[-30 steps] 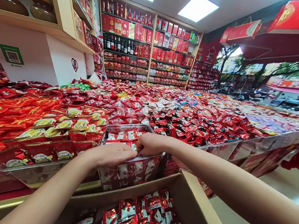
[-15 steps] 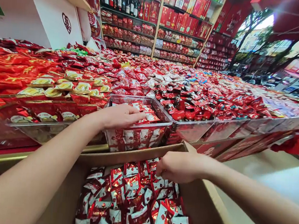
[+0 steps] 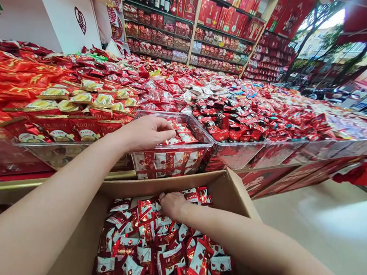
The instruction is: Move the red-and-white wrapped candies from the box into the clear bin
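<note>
My left hand (image 3: 150,132) rests over a clear plastic bin (image 3: 207,144), palm down, its fingers a little bent and apart above the red-and-white wrapped snack packets (image 3: 185,137) inside. Below, my right hand (image 3: 172,206) reaches into a cardboard box (image 3: 243,190) with its fingers curled down among loose packets (image 3: 171,262) of the same look. Its fingertips are mostly hidden, so I cannot see what they hold. The packets in the bin stand in neat rows; those in the box lie jumbled.
Gold-and-red durian packets (image 3: 88,128) fill the bin on the left. Darker red packets (image 3: 232,131) fill bins on the right. Shelves (image 3: 195,27) with bottles and boxes stand behind. A pale floor (image 3: 321,213) lies at the right.
My right hand has moved left and lower among the packets in the box. My left hand stays over the bin, its fingers now more bent. The view has shifted slightly.
</note>
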Demonstrator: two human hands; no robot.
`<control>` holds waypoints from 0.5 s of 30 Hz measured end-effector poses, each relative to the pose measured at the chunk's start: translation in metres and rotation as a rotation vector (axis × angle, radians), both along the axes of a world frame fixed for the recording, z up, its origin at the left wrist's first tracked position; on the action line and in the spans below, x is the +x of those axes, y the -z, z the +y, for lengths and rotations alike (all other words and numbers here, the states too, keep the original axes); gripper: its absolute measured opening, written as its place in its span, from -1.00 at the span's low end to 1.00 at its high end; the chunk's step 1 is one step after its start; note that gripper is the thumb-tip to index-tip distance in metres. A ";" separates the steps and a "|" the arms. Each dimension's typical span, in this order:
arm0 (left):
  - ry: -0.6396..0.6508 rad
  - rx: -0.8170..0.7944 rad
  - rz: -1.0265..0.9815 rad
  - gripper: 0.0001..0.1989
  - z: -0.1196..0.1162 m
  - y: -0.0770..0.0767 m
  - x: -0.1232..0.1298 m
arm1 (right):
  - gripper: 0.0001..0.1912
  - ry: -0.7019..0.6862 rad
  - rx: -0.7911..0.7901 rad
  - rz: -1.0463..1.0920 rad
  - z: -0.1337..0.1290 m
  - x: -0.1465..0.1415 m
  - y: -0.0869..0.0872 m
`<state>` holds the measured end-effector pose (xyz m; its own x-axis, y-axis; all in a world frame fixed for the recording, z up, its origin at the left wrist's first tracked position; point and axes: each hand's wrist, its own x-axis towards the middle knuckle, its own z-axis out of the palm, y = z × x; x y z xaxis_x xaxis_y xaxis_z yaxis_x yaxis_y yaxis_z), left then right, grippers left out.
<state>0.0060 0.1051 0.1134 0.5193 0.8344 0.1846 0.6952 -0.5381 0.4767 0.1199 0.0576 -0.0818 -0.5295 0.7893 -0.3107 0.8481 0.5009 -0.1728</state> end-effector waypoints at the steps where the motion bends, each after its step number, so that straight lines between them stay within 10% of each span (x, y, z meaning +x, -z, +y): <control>1: -0.002 0.000 -0.006 -0.72 0.000 0.000 0.000 | -0.71 -0.022 0.014 -0.008 -0.001 -0.002 0.002; 9: -0.001 0.040 -0.029 -0.69 0.005 0.000 -0.004 | -0.81 -0.191 0.099 0.042 -0.024 0.014 -0.052; 15: -0.102 0.536 -0.466 -0.75 -0.050 0.011 -0.006 | -0.60 0.098 -0.006 0.883 -0.047 0.046 -0.123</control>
